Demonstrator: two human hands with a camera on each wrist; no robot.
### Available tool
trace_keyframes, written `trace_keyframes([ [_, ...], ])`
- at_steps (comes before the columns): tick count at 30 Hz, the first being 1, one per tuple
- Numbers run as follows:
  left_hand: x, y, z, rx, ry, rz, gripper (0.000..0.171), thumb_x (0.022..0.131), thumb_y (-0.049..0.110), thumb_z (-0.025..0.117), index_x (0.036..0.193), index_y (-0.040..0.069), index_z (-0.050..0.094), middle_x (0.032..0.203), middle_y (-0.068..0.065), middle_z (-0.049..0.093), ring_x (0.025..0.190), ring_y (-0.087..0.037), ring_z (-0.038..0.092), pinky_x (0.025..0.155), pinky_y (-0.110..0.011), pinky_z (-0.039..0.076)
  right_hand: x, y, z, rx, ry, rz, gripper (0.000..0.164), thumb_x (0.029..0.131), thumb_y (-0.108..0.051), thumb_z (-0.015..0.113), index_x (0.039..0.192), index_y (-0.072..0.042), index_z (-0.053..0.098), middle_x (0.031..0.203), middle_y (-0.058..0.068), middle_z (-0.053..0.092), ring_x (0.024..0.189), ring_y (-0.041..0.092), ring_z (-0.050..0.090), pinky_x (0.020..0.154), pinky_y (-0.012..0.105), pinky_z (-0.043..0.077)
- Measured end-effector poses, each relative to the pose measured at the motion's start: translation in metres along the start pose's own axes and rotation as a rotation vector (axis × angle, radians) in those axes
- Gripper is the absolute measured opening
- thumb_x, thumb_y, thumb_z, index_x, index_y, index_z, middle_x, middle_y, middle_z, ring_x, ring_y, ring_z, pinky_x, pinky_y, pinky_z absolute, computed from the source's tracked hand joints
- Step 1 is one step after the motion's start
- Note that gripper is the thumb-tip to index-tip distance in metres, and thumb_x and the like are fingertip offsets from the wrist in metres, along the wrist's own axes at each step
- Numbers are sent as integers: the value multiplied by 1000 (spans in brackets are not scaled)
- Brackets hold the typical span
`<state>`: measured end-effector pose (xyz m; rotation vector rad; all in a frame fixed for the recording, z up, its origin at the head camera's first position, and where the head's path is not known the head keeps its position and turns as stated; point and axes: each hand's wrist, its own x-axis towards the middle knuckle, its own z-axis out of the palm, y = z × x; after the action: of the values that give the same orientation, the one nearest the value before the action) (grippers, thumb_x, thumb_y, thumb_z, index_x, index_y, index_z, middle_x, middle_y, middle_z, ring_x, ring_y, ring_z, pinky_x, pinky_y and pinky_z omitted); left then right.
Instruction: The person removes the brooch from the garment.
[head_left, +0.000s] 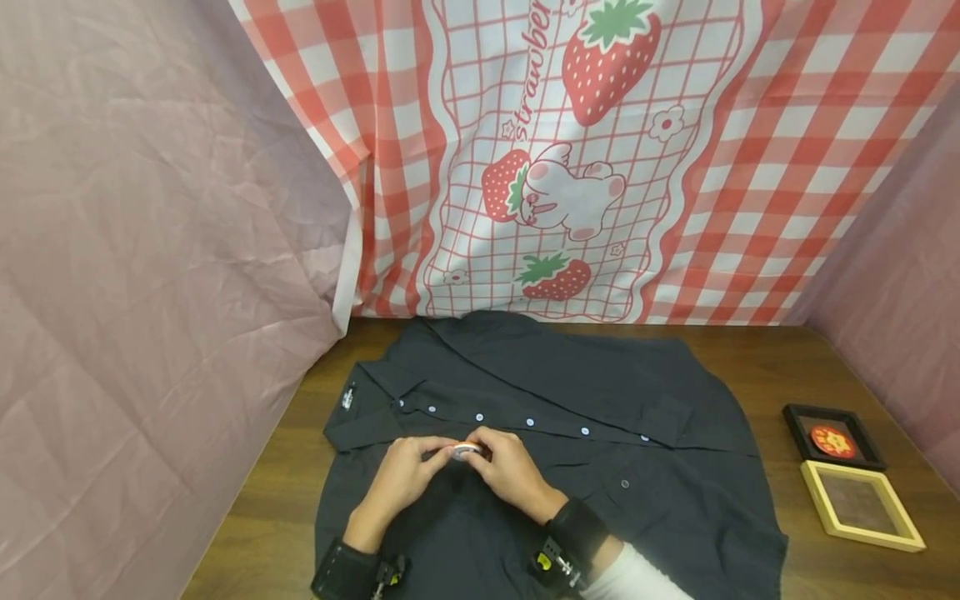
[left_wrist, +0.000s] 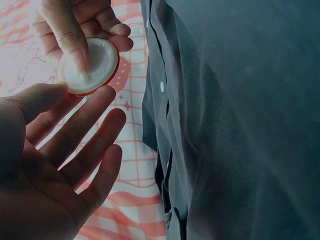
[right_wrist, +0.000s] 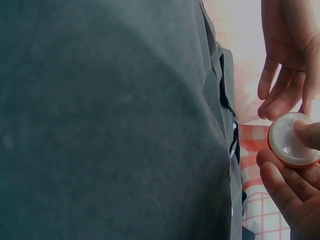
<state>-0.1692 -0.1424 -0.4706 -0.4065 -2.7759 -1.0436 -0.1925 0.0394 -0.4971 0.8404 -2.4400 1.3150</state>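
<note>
A round badge [left_wrist: 102, 62] with a white back and an orange-red rim is held over the dark shirt [head_left: 555, 492]. My right hand [head_left: 510, 467] grips it, thumb pressed on the white back and fingers beneath, as the right wrist view shows on the badge [right_wrist: 290, 142]. At the badge's edge, my left hand [head_left: 405, 475] pinches with thumb and index finger; its other fingers [left_wrist: 97, 145] are spread. Several light buttons [head_left: 530, 422] run along the shirt's front, which lies spread with its collar [head_left: 367, 400] to the left. The badge's front is hidden.
On the wooden table [head_left: 772, 358], at the right, lie a black frame [head_left: 795, 425] with a red round piece in it and a pale yellow frame [head_left: 862, 533]. A strawberry-print checked cloth [head_left: 697, 250] hangs behind. Pinkish cloth [head_left: 150, 292] hangs at the left side.
</note>
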Motion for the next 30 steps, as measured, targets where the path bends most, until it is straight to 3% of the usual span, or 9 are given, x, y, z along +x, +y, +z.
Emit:
trace_keyframes([
  [13, -3, -6, 5, -14, -39, -27, 17, 92, 25, 66, 98, 14, 78, 98, 1, 76, 93, -17, 71, 76, -33, 56, -2, 1, 2, 3, -44, 25, 9, 83, -11, 76, 82, -12, 67, 70, -5, 57, 62, -3, 45, 55, 15, 42],
  [30, 0, -8, 2, -14, -26, -15, 16, 92, 23, 67, 98, 14, 78, 97, 1, 77, 92, -16, 72, 77, -34, 56, 2, 1, 2, 20, -40, 21, 9, 83, -10, 76, 82, -12, 67, 71, -5, 59, 63, -3, 48, 56, 15, 44],
])
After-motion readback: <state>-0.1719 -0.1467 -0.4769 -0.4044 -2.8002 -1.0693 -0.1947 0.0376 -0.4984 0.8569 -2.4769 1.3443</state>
